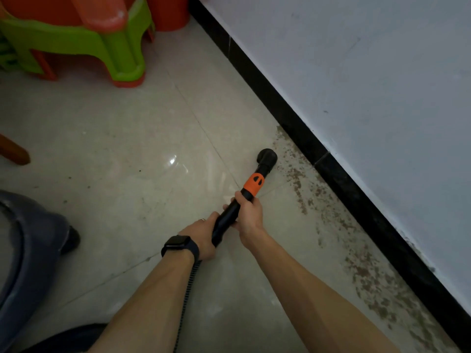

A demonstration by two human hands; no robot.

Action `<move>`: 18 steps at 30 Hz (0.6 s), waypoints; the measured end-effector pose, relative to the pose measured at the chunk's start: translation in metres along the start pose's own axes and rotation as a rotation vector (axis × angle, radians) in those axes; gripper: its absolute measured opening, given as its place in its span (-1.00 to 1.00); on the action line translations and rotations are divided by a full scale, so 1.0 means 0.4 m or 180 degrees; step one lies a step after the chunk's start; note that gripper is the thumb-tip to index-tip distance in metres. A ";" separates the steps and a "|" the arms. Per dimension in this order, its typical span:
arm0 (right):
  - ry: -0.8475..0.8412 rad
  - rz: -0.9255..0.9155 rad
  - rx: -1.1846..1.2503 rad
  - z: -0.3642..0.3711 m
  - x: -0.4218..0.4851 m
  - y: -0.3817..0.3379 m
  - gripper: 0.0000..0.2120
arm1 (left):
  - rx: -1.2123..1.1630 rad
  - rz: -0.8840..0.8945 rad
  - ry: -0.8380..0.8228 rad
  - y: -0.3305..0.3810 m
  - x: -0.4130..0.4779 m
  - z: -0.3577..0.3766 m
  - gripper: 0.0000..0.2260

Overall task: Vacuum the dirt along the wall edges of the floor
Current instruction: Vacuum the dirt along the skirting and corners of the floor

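Note:
A black vacuum wand [226, 217] with an orange collar [253, 184] points up and to the right across the tiled floor. Its round black nozzle [267, 158] sits on the floor just left of a band of brown dirt [367, 266]. That dirt runs along the black baseboard [331, 161] under the white wall. My right hand [248, 215] grips the wand just below the orange collar. My left hand [204, 235], with a dark watch on its wrist, grips the wand's lower end. A ribbed hose [187, 296] hangs down from there between my forearms.
The grey vacuum body [25, 250] stands on the floor at the left. Stacked green and orange plastic stools [102, 42] fill the top left corner. A brown wooden leg [14, 151] shows at the left edge. The white wall [369, 72] closes off the right side.

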State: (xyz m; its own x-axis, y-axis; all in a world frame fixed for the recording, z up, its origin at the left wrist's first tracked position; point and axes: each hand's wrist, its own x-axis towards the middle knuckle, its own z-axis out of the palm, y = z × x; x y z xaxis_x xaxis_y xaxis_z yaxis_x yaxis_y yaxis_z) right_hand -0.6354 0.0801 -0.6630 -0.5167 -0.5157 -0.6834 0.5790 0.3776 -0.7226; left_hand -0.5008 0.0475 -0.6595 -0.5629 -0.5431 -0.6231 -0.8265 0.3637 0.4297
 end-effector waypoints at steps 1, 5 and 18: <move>-0.0003 -0.0017 0.0045 -0.005 0.001 -0.004 -0.79 | 0.0016 0.0016 0.0062 0.009 0.000 0.006 -0.48; 0.0132 -0.0067 0.0203 -0.015 0.020 -0.023 -0.90 | -0.0045 0.0109 0.0293 0.050 0.008 0.026 -0.49; 0.0648 -0.0246 -0.0205 -0.065 0.119 -0.087 -0.66 | 0.0015 0.0201 0.0406 0.156 0.084 0.053 -0.46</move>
State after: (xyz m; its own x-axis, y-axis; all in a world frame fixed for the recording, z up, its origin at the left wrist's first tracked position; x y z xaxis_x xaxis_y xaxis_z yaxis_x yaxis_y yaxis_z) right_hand -0.6967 0.0624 -0.6731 -0.6784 -0.3816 -0.6278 0.4947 0.3945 -0.7744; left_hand -0.5715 0.0682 -0.6674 -0.6087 -0.6106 -0.5066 -0.7896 0.4035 0.4624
